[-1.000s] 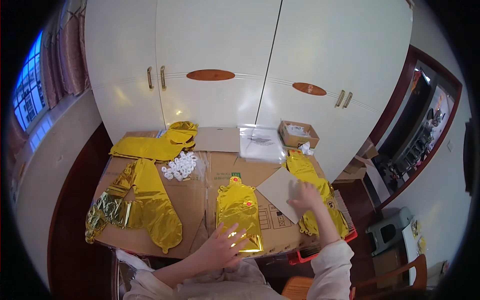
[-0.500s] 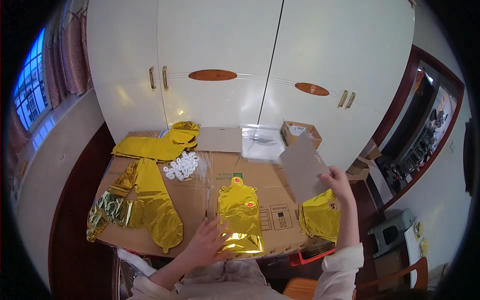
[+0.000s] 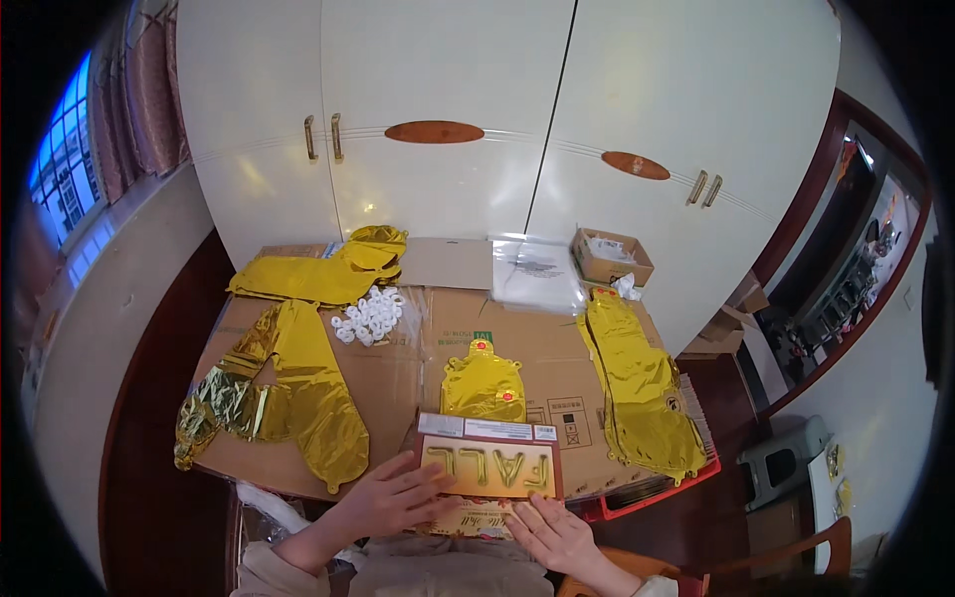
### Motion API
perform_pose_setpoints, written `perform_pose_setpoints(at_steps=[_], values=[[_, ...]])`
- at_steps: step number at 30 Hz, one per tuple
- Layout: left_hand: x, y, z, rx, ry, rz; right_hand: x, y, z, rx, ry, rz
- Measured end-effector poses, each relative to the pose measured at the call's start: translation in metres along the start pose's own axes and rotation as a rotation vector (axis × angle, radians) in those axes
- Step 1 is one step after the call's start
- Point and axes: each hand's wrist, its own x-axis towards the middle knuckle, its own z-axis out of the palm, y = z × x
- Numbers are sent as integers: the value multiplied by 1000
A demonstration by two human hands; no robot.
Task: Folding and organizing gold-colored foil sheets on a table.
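A printed card (image 3: 484, 466) with gold balloon lettering, upside down to me, lies over the near part of a folded gold foil balloon (image 3: 481, 389) at the front middle of the table. My left hand (image 3: 398, 497) rests at the card's left side with its fingers spread. At the near right edge my right hand (image 3: 552, 532) has its fingers closed on the card; the thumb is hidden. The balloon's far end, with two red spots, shows beyond the card. More gold foil balloons (image 3: 642, 393) lie stacked to the right.
Flattened cardboard (image 3: 398, 383) covers the table. A loose gold balloon (image 3: 318, 408), white rings (image 3: 370, 316) and folded gold balloons (image 3: 308, 279) lie left. Clear plastic bags (image 3: 537, 274), a grey card (image 3: 450, 263) and a small box (image 3: 612, 259) line the back. A red crate (image 3: 647, 497) sits right.
My right hand has brought the card from the right to the front middle and turned its printed side up. My left hand has moved onto the card. The right stack is now uncovered.
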Motion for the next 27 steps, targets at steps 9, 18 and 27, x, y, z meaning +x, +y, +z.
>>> perform_pose_setpoints(at_steps=[9,18,27], values=[[-17,-8,41,-49,-134,15,-20,-2,44,66,-186,52],[-20,-12,48,-199,-271,-70,-11,4,49,239,-189,149],[-11,-22,44,-219,-366,-83,44,45,68,368,-174,319]])
